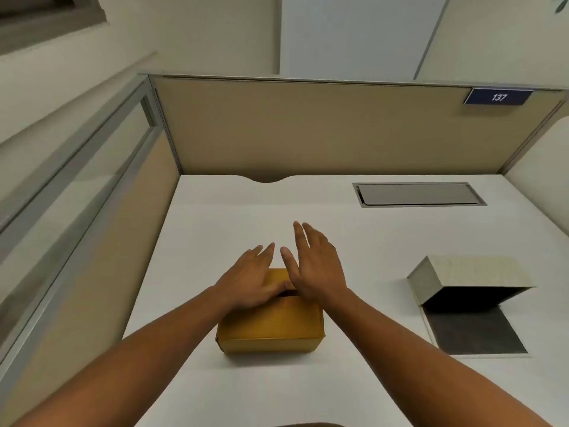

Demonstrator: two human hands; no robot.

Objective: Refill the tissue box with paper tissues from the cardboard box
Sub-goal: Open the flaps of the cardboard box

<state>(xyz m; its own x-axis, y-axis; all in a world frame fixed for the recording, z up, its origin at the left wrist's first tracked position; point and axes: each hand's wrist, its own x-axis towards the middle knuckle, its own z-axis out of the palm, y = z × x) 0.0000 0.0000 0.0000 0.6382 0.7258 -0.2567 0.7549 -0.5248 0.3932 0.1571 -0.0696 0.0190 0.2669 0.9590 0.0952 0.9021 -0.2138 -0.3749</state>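
A small brown cardboard box sits on the white desk in front of me, its top flaps nearly closed with a dark slit between them. My left hand lies flat on the box's far left top, thumb at the slit. My right hand hovers over the far right top, fingers spread and pointing away. To the right stands the pale tissue box, its lid lifted and a dark empty interior showing. No tissues are visible.
A metal cable hatch is set into the desk at the back right. Beige partition walls close the desk at the back and left, with a blue "137" plate at the top right.
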